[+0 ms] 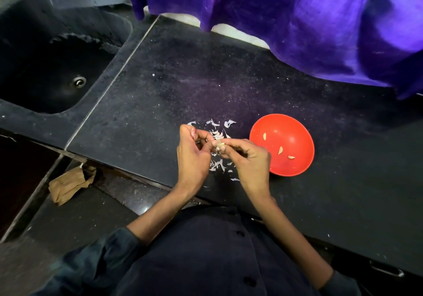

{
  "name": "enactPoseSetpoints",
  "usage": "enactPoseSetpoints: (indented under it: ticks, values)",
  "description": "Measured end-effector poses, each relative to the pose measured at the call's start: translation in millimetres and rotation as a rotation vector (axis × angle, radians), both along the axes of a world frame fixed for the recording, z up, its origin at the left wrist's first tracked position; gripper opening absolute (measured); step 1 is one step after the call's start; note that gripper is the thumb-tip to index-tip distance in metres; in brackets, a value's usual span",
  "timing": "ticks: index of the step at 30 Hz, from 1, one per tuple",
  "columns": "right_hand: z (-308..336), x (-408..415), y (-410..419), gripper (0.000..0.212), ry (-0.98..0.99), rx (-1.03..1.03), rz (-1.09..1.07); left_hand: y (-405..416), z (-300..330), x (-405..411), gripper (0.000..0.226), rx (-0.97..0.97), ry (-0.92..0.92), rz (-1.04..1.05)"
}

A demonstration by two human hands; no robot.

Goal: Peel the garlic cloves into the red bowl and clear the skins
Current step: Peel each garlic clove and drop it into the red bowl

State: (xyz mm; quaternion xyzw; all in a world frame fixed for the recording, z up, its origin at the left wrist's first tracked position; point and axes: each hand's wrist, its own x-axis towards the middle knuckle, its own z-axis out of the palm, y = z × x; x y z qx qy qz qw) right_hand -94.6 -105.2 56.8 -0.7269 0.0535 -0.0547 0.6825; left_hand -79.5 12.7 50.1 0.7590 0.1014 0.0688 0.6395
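Garlic clove [220, 145] sits pinched at the tips of your right hand [246, 158], just above the counter [160, 94] and directly over the scatter of skins [217, 133]. You hold it there, it seems, so that whatever you strip off falls onto the pile already lying on the counter rather than into the bowl [297, 170]. The bowl stands just beside your right hand, close enough for a short drop once the clove is bare; a few peeled cloves [280, 150] already lie in it.

Your right fingers are curled, thumb and forefinger clamped on the clove's near end, leaving its far end sticking out toward your left hand [194, 156]. Your left fingers are curled too and meet the clove at that free end, likely picking at the skin; whether they actually grip a flap of it is too small to tell.

Peeling looks well under way, and the skins are not yet cleared.
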Motion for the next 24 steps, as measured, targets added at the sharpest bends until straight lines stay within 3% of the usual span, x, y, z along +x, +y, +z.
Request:
enactPoseSetpoints:
  ticks: [8,12,17,24]
  values:
    - [2,0,0,0.022,0.006,0.000,-0.010,0,3,0,0.046,0.023,-0.014,0.030]
    - [5,3,-4,0.014,0.173,0.275,-0.041,4,4,2,0.044,-0.155,0.008,-0.060]
    - [4,2,-7,0.008,0.276,0.481,-0.059,7,6,-3,0.041,-0.153,-0.038,-0.176]
    - [2,1,-10,0.008,0.284,0.457,-0.066,6,9,-4,0.047,-0.082,-0.026,-0.242]
